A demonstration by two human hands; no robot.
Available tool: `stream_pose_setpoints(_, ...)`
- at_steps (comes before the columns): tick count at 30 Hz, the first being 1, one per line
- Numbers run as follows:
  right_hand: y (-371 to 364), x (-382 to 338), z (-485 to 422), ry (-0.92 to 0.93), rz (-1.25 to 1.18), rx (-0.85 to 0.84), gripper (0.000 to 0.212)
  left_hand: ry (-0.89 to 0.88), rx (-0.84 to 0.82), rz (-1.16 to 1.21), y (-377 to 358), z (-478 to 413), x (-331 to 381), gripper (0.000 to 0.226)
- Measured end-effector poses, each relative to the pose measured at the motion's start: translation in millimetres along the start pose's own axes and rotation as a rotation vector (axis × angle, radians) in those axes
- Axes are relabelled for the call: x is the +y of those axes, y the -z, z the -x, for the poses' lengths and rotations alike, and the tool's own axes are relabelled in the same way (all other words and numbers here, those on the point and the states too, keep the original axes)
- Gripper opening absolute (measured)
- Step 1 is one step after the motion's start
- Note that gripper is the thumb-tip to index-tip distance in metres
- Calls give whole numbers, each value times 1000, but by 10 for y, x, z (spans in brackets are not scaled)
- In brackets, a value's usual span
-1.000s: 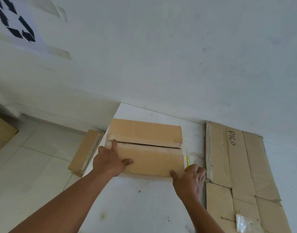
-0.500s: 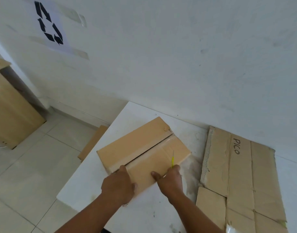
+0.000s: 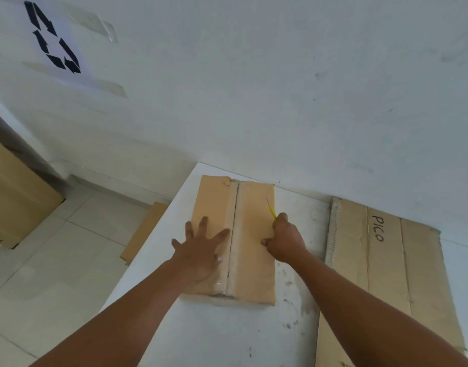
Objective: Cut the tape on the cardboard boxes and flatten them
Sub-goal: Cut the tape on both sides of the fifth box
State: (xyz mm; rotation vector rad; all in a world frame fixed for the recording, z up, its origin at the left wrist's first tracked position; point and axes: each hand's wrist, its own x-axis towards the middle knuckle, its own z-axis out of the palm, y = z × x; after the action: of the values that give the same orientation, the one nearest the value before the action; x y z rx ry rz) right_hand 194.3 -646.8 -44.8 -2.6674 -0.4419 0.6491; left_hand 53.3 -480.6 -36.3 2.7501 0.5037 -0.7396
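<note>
Wooden cabinet (image 3: 13, 197), on the floor at far left. Recycling sign (image 3: 54, 41), taped to the white wall (image 3: 280, 88). Cardboard piece (image 3: 144, 229), lying on the floor just beside the left edge of the desk (image 3: 227, 335). Cardboard box (image 3: 254, 260), closed, lying near the desk's left edge with its far end at the back edge; clear tape (image 3: 222, 284) runs along the centre seam between the top flaps. Left hand (image 3: 201, 250), flat, fingers spread wide, pressing the box's left flap. Right hand (image 3: 284, 239), on the right flap, fingers curled round a yellow cutter (image 3: 272, 211), its blade pointing away over the flap. Flattened cardboard sheet (image 3: 386, 274), marked "PICO", covering the desk's right side, apart from the box.
</note>
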Motion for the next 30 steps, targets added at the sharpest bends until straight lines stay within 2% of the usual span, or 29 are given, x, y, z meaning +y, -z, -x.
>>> stream_pose_setpoints(5, -43, -110, -171, -35, 37, 43, 45, -341, -136, -281, 275, -148, 83, 69)
stream_pose_setpoints(10, -139, -211, -135, -110, 63, 175, 46, -536, -125, -465, 436, -415, 32, 62)
stream_pose_setpoints(12, -194, -259, -29, -198, -83, 186, 38, -601, -104, -532, 487, -491, 18, 55)
stream_pose_setpoints(15, -287, -332, 261, -327, -443, 156, 23, -643, -96, -552, 517, -575, -1, 46)
stream_pose_setpoints(17, -367, -379, 491, -368, -547, 152, 18, -649, -93, -509, 510, -602, -26, 40)
stream_pose_setpoints(22, -569, -445, 1042, -293, -350, 77, 21, -671, -146, -469, 479, -628, -84, 41)
stream_pose_setpoints(28, -831, -609, 1400, -87, -98, 84, 24, -683, -167, -506, 480, -572, -87, 75)
stream_pose_setpoints(30, -902, -676, 1403, -71, -56, 87, 28, -687, -148, -509, 468, -562, -98, 73)
